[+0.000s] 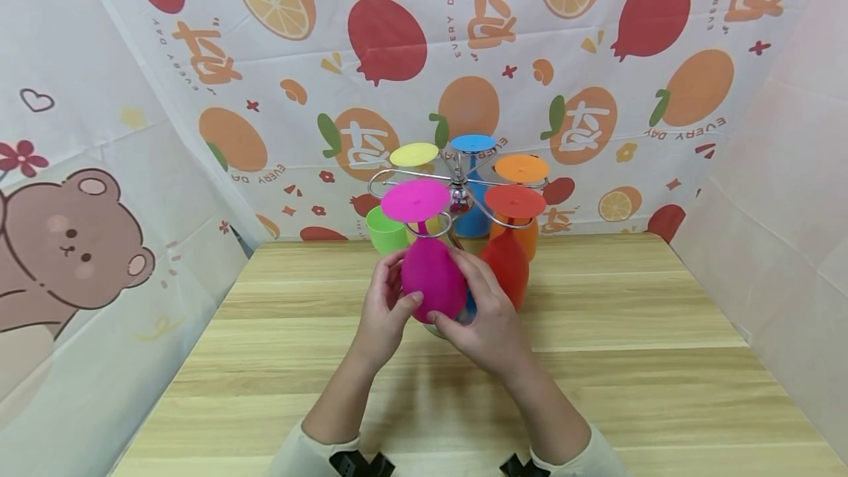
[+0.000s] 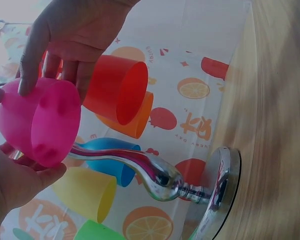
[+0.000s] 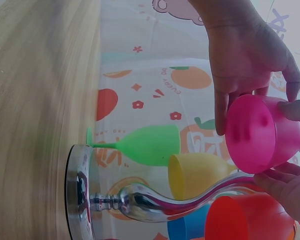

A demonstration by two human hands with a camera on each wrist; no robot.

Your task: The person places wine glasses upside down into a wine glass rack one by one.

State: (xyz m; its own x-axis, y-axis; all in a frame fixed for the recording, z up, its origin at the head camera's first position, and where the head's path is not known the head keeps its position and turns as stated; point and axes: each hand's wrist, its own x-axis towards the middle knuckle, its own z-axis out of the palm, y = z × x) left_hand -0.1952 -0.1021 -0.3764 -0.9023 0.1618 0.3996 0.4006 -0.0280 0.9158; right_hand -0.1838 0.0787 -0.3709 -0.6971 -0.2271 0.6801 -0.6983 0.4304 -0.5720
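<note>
A magenta goblet hangs upside down from the chrome rack, its round foot above a wire loop. My left hand grips the bowl from the left, thumb on the near side. From the right my right hand holds the same bowl, its thumb low near the rim. In the left wrist view the bowl's mouth faces down towards the table, between both hands. Just beyond my right hand hangs a red goblet, also upside down.
Orange, blue and yellow goblets hang around the rack. A green goblet stands upright on the wooden table behind left. The rack's curved stem rises from a round chrome base.
</note>
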